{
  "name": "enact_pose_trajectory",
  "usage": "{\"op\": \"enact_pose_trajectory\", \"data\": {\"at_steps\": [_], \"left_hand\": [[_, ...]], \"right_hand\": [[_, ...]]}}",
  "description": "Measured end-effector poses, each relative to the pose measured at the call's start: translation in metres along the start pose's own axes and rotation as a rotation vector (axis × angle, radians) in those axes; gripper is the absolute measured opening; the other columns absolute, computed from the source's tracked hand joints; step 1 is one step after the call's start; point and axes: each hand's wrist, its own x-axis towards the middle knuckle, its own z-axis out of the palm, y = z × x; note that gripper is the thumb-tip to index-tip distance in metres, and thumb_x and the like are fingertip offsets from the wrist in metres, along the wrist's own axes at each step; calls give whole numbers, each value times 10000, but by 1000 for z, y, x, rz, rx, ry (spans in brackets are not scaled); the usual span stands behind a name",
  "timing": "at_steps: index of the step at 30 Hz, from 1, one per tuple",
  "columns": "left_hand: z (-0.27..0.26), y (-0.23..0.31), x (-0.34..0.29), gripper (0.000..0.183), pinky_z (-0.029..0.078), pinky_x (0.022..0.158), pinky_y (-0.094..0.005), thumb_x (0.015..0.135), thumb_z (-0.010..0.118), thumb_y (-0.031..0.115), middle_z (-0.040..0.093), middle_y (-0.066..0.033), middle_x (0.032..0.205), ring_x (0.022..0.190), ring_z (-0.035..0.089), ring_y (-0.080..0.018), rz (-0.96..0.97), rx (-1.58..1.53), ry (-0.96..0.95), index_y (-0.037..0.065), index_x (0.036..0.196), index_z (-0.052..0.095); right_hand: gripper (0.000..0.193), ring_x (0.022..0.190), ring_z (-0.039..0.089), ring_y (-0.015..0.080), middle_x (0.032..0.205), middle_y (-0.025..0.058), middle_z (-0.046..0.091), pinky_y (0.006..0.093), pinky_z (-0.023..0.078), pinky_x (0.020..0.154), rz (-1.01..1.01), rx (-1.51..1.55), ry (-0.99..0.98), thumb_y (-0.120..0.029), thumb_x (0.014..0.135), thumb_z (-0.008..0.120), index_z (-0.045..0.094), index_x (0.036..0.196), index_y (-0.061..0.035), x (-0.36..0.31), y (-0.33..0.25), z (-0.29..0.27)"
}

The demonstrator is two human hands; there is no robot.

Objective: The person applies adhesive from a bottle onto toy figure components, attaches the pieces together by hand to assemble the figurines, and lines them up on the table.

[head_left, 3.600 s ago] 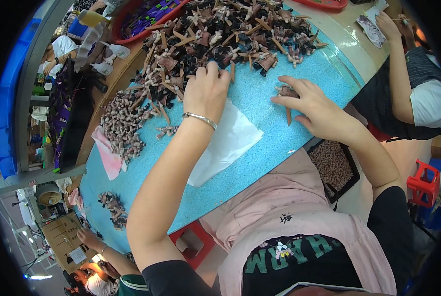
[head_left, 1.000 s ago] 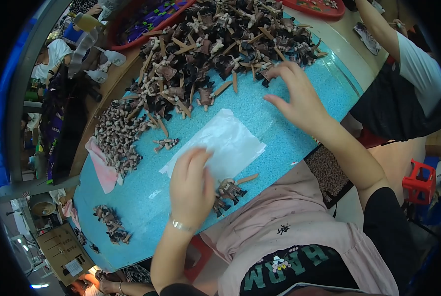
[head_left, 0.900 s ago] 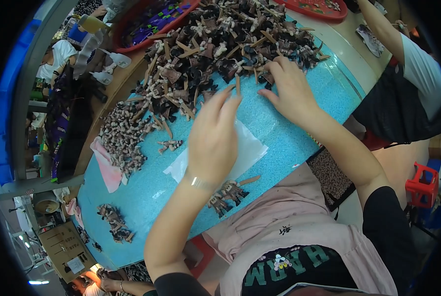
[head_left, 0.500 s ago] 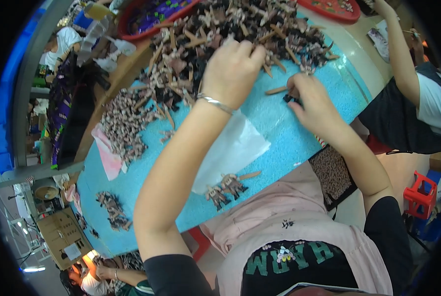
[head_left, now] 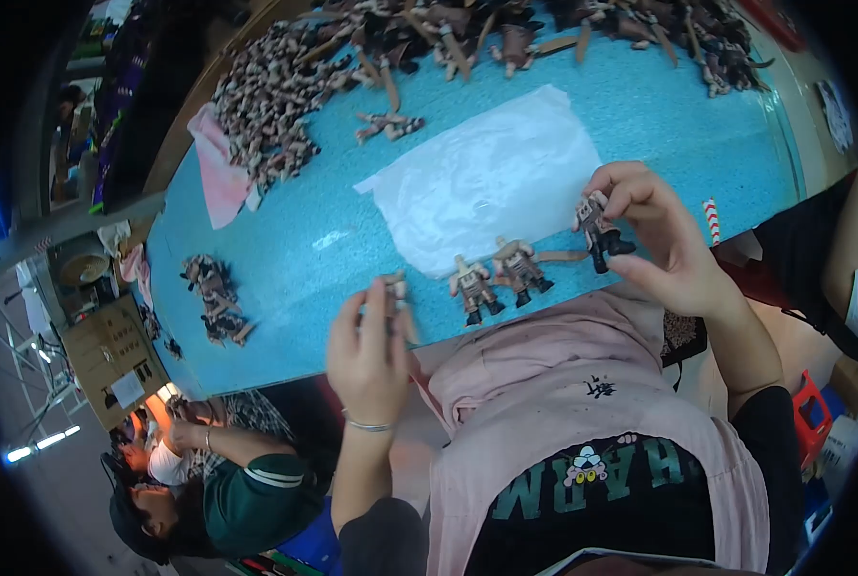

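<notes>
My left hand (head_left: 366,350) is over the near edge of the blue table, its fingers closed on a small toy figure (head_left: 396,293) that is partly hidden and blurred. My right hand (head_left: 669,235) pinches another toy figure (head_left: 597,230) with black legs between thumb and fingers, at the sheet's right corner. Between the hands lie two brown-and-grey toy figures (head_left: 472,288) side by side, black feet toward me. Beside the right one is a flat brown piece (head_left: 563,256). A thin white sheet (head_left: 486,178) is spread just beyond them.
Across the far side heaps a pile of brown and black toy parts (head_left: 448,43). Small pale parts (head_left: 265,125) are piled at the far left by a pink cloth (head_left: 216,178). Several figures (head_left: 216,298) lie at the left. A co-worker (head_left: 246,480) sits at lower left.
My left hand has come back from the far pile to the near edge with a figure. My right hand has drawn nearer, holding a figure up. The view has shifted too.
</notes>
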Motion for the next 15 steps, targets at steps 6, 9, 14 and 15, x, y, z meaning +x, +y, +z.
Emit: {"op": "enact_pose_trajectory", "data": {"at_steps": [6,9,14,15], "left_hand": [[6,20,-14,669,491,820,-396,735,753,109,512,-245,1230,987,568,-368,31,-136,-82,-73,1318,479],[8,17,-13,652,488,830,-406,737,769,153,538,-227,1181,987,562,-383,57,-150,-97,-68,1287,497],[0,15,-5,585,471,868,-434,746,771,194,555,-229,1139,1000,563,-392,30,-206,-130,-37,1230,538],[0,12,-4,543,470,873,-434,762,756,182,567,-232,1126,1012,561,-394,32,-187,-117,-27,1220,552]], "right_hand": [[338,1144,542,281,1241,165,528,351,414,975,-86,-402,-94,71,696,679,529,979,-36,4,-3,9],[363,1194,542,286,1291,168,537,347,444,953,-17,-415,-79,103,673,699,536,969,-29,-3,-4,9],[380,1239,491,350,1369,171,467,379,469,954,-17,-547,-191,12,698,754,566,1023,-37,-5,-11,4],[380,1239,491,350,1369,171,467,379,469,954,7,-592,-135,12,698,754,566,1023,-37,-6,-12,2]]}}
